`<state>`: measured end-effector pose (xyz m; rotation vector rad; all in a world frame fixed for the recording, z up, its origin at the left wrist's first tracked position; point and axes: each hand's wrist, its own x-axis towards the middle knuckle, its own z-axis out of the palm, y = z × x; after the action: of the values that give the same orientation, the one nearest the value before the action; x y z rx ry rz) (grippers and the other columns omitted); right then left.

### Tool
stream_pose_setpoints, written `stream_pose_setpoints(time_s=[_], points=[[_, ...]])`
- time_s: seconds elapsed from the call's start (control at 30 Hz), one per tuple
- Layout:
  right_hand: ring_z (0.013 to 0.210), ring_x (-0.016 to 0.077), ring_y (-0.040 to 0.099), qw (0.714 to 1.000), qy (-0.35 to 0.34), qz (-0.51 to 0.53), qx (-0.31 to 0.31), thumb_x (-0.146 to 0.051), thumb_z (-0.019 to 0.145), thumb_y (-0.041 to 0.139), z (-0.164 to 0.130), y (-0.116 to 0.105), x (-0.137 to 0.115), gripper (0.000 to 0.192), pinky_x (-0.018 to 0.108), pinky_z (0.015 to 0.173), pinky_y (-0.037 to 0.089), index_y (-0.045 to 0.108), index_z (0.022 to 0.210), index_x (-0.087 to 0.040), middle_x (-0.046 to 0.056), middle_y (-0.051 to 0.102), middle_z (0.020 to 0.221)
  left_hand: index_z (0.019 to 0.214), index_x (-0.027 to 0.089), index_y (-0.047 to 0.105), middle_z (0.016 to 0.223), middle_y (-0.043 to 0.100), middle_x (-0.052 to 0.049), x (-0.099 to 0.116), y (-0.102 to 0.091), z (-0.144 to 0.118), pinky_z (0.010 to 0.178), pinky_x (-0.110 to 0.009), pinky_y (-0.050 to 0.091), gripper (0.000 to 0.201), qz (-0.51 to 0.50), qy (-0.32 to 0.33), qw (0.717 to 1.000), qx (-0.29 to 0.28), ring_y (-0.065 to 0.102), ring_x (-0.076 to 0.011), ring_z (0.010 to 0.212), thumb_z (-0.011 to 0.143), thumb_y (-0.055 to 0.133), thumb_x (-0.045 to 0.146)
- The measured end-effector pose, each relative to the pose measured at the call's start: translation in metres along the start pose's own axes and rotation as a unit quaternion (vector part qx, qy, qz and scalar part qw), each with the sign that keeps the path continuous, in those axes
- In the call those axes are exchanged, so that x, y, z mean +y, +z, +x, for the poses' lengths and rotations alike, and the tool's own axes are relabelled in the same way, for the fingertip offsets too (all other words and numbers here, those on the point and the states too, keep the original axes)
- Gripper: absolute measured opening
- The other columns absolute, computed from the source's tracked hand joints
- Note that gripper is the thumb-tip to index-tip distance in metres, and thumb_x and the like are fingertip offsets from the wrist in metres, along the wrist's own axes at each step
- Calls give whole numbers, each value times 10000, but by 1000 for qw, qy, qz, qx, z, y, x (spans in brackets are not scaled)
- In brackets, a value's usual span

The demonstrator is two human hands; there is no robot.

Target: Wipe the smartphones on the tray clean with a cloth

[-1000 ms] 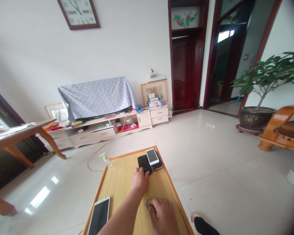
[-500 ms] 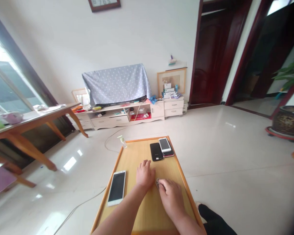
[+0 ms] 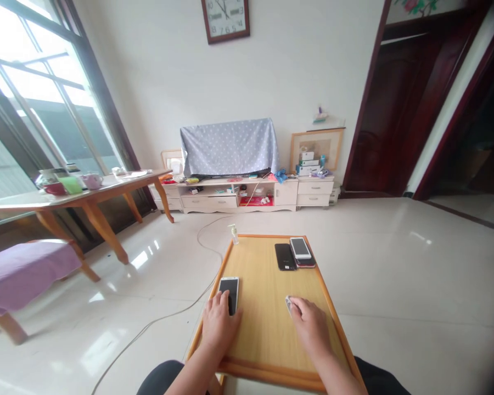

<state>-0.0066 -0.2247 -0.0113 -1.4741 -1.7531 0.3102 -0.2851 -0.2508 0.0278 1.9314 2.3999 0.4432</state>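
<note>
My left hand [image 3: 220, 323] lies over the lower part of a white smartphone [image 3: 233, 291] with a dark screen, near the table's left edge. Its thumb is by the phone's right side and its fingers reach across from the left, closed about it. My right hand [image 3: 310, 323] rests above the right half of the table, closed on a small, folded, greyish-white cloth-like piece [image 3: 288, 303]; most of it is hidden by the fingers. Farther up, a black phone [image 3: 285, 257] lies face down beside another white phone [image 3: 300, 248], which rests on a dark phone [image 3: 307, 263].
The small wooden table [image 3: 263, 280] has a raised orange-brown rim. A clear pump bottle [image 3: 234, 235] stands at its far left corner. A cable [image 3: 168, 315] runs over the floor on the left. Beyond are a cloth-covered stool [image 3: 24, 271] and a TV cabinet [image 3: 208, 203].
My left hand has moved left from the table's middle onto the white smartphone. My right hand still holds the small piece near the right side. The view has turned left and tilted up.
</note>
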Motion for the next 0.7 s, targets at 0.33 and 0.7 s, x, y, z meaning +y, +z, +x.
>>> stream_pose_setpoints(time_s=[0.33, 0.7], points=[[902, 209, 668, 999, 3, -53, -6, -317, 937, 437, -11, 4, -23, 296, 306, 816, 468, 726, 997, -291, 39, 749, 987, 1393, 237, 481, 1479, 496, -81, -21, 0, -40, 1150, -397, 334, 639, -122, 176, 977, -16, 437, -251, 1370, 763, 585, 252], [1059, 203, 653, 996, -4, -93, -4, -262, 911, 478, -21, 29, -42, 249, 323, 924, 483, 722, 960, -263, 44, 727, 1120, 1435, 192, 429, 1371, 579, -119, -69, -25, -67, 1095, -410, 282, 742, -86, 111, 990, -23, 472, -287, 1283, 770, 599, 475]])
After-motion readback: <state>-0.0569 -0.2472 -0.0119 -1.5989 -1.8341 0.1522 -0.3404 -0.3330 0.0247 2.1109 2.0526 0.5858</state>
